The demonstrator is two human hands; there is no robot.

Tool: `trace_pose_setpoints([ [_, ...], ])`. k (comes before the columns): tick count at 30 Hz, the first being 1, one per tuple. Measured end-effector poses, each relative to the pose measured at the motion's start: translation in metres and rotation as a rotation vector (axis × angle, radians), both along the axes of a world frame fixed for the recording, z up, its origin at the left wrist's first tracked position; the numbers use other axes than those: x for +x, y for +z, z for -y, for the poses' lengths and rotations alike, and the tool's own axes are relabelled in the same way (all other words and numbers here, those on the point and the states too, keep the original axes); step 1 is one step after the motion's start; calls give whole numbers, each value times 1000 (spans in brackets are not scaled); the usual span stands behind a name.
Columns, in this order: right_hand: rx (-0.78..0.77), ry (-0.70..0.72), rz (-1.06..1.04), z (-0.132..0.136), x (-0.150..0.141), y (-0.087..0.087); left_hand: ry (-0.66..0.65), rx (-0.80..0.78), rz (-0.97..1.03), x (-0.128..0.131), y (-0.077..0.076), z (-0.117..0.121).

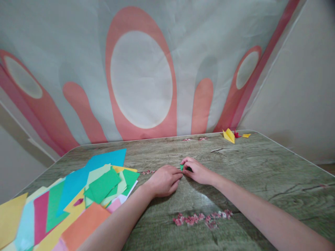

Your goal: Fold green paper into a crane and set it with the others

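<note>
Near the middle of the table, my right hand (196, 170) pinches a small piece of green paper (181, 167) between thumb and fingers. Only a bit of the paper shows; its folded form is mostly hidden. My left hand (164, 179) lies palm down just left of it, with fingers close together and their tips at the paper's near edge. Whether the left fingers grip the paper or only press on it, I cannot tell.
A spread pile of coloured paper sheets (103, 184) covers the table's left side. At the back right stand a yellow folded paper plane (229, 136), a small red folded piece (237, 134) and a small yellow one (246, 136). A patterned cloth (141, 80) hangs behind the wood-grain table (261, 167).
</note>
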State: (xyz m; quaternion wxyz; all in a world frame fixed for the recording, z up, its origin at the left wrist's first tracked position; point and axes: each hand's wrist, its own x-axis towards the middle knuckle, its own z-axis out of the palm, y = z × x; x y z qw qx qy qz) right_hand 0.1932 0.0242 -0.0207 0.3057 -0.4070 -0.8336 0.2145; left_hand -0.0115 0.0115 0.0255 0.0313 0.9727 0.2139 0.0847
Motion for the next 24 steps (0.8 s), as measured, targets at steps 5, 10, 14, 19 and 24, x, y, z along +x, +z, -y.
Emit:
trace_pose_setpoints([
  [5,-9,5,-9,0,0,0,-2,8,-6,1,-3,-1],
  [10,-28,13,-13,-1,1,2,-3,19,-6,1,-6,-2],
  [14,-35,15,-22,-2,2,2,-2,27,-13,1,-7,-2],
  [19,-25,2,-14,-2,1,1,8,54,-42,1,-6,0],
  [24,-21,-14,-24,-3,-1,-2,59,100,-67,4,-10,4],
])
